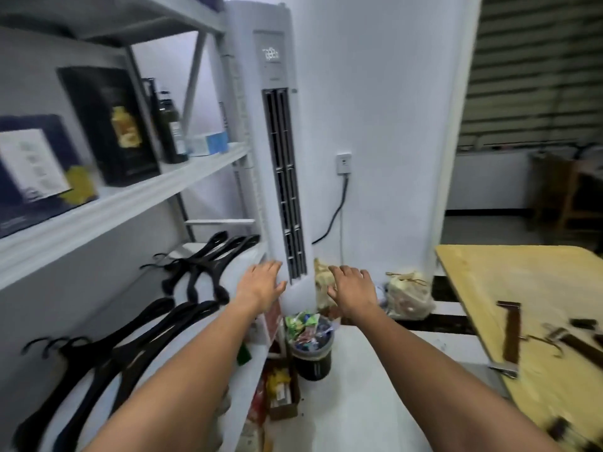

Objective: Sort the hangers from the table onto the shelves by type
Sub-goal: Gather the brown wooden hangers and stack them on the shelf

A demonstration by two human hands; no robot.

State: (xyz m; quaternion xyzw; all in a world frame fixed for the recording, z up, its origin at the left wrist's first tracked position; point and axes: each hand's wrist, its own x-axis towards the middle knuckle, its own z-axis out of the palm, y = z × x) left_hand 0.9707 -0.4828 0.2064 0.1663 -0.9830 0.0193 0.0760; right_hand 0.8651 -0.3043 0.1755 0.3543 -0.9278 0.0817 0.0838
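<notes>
While black plastic hangers (199, 272) lay on the white metal shelf (251, 389), brown wooden hangers (510, 334) waited on the pale wooden table (522, 278); left hand (261, 282) and right hand (352, 285) hovered empty, fingers apart.

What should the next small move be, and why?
Probably swing the right hand toward the brown hangers on the table: it and the left hand are open and empty, and black hangers already lie on the shelf.
</notes>
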